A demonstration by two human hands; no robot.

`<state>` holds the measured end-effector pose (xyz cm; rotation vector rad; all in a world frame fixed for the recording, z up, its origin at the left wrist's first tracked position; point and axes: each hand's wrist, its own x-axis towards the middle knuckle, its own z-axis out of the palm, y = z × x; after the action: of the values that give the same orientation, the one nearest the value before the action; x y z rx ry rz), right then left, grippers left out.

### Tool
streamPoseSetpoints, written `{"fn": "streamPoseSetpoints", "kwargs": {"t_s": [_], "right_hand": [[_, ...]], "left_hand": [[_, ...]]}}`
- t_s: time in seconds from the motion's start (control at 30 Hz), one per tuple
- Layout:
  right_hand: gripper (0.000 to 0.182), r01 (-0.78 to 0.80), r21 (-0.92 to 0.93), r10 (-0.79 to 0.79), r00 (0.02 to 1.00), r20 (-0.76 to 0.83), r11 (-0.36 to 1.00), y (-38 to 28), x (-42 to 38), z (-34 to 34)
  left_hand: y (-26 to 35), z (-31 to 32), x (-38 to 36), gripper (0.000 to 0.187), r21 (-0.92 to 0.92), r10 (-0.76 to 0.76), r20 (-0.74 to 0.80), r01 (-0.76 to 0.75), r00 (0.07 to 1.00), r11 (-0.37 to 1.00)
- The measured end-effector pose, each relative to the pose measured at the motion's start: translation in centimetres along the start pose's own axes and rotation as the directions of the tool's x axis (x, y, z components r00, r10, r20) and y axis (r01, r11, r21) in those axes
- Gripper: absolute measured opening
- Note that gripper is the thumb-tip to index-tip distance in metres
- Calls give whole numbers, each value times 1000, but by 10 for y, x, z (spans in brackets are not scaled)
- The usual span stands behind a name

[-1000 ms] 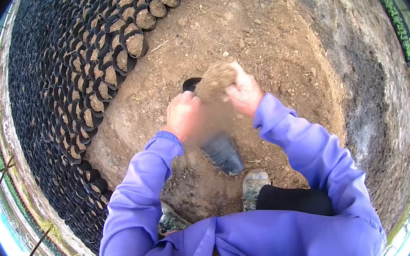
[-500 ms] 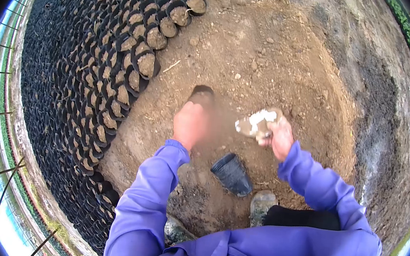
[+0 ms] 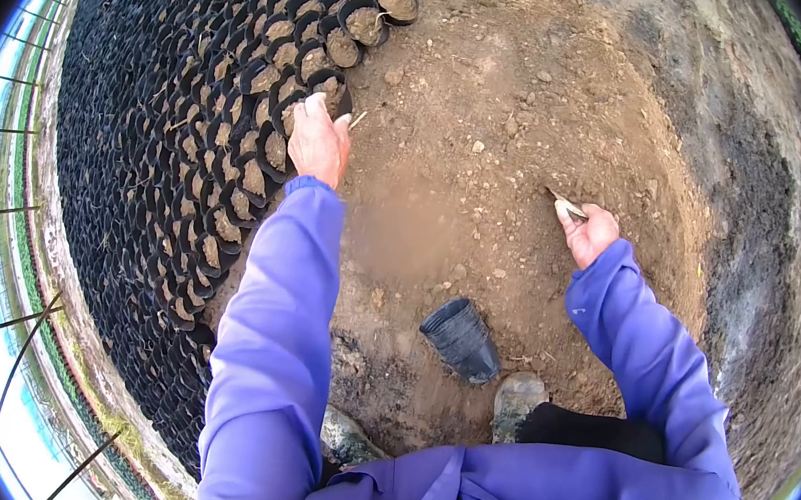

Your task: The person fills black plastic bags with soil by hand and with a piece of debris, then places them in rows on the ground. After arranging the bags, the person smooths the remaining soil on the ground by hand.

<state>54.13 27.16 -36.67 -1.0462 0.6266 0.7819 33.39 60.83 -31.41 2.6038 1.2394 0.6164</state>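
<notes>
My left hand (image 3: 319, 147) is at the near edge of the rows of pots, thumb and fingers closed about the side of a black plant pot (image 3: 334, 89) filled with soil. Part of that pot is hidden behind the fingers. Over the loose soil on the right, my right hand (image 3: 589, 233) pinches a thin, pale, soil-stained scoop-like piece (image 3: 573, 210), seen nearly edge-on. Between my arms an empty black pot (image 3: 462, 340) lies tilted on the ground, just ahead of my boot (image 3: 519, 399), touched by neither hand.
Packed rows of soil-filled black pots (image 3: 238, 126) cover the left side. A mound of brown soil (image 3: 534, 98) spreads ahead and to the right, bordered by a greyish strip of ground (image 3: 722, 167). Thin dark bars (image 3: 7, 321) stand at the far left.
My left hand has moved forward and left with the black pot, from over the soil to the rows. My right hand has moved right and slightly up, turning the scoop-like piece edge-on.
</notes>
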Motion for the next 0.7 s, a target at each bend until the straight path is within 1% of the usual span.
{"fn": "streamPoseSetpoints", "kwargs": {"t_s": [0.03, 0.07, 0.1, 0.13, 0.17, 0.2, 0.23, 0.3, 0.33, 0.37, 0.4, 0.43, 0.47, 0.5, 0.53, 0.57, 0.63, 0.67, 0.7], "right_hand": [[10, 27, -11, -27, 999, 21, 1000, 6, 1, -3], [9, 57, -20, -56, 998, 42, 998, 7, 2, -6], [8, 83, -67, -81, 996, 43, 994, 5, -1, -4], [8, 109, -113, -104, 994, 44, 988, 4, -4, -2], [8, 134, -160, -129, 991, 46, 978, 0, -6, -1], [12, 122, -190, -108, 991, 84, 974, 0, 1, -9], [13, 150, -219, -139, 988, 68, 964, 0, 0, -8], [17, 211, -277, -209, 977, 36, 937, 4, -10, -3], [16, 181, -288, -169, 983, 69, 940, 3, -7, -5], [17, 171, -302, -152, 985, 87, 938, -1, -2, -6], [17, 154, -317, -128, 987, 102, 936, -2, -1, -7], [18, 129, -335, -95, 989, 116, 933, 0, -2, -9], [19, 138, -353, -121, 990, 70, 925, -1, -7, -3], [19, 153, -349, -129, 987, 92, 925, -1, -7, -3], [20, 167, -344, -136, 984, 113, 924, -2, -5, -4], [20, 177, -340, -141, 982, 128, 924, -2, -5, -7], [20, 193, -306, -154, 977, 148, 932, -1, -1, -12], [20, 205, -299, -160, 973, 168, 932, -2, 3, -15], [19, 210, -295, -161, 970, 182, 932, 1, 2, -21]], "left_hand": [[7, -5, -4, 39, -16, 28, 14, -28, 1000, 999], [3, 5, -12, 39, -109, 120, 49, -114, 992, 987], [7, 8, -16, 39, -203, 217, 74, -199, 973, 959], [15, 15, -18, 40, -241, 184, 183, -138, 966, 961], [22, 22, -17, 43, -222, 244, 177, -203, 954, 954], [24, 34, -12, 45, -219, 263, 113, -235, 958, 947], [26, 54, -4, 48, -215, 284, 45, -268, 958, 939], [21, 101, 15, 53, -120, 156, -45, -160, 987, 980], [31, 105, 29, 55, -76, 87, -95, -94, 992, 993], [38, 109, 41, 60, -183, -75, 191, 111, 979, 977], [58, 96, 50, 65, -217, -198, 477, 333, 856, 918], [87, 90, 40, 66, -436, -71, 466, 298, 882, 849], [120, 84, 20, 67, -628, 48, 430, 260, 901, 734], [149, 74, -5, 66, -715, 181, 560, 362, 808, 598], [165, 58, -28, 64, -753, 330, 640, 481, 693, 449], [164, 38, -45, 54, -680, 417, 471, 19, 777, 733], [137, 15, -79, 41, -598, 358, 392, -60, 847, 799], [119, -2, -86, 32, -438, 326, 658, -8, 679, 899], [100, -18, -97, 23, -263, 239, 864, -9, 444, 965]]}}
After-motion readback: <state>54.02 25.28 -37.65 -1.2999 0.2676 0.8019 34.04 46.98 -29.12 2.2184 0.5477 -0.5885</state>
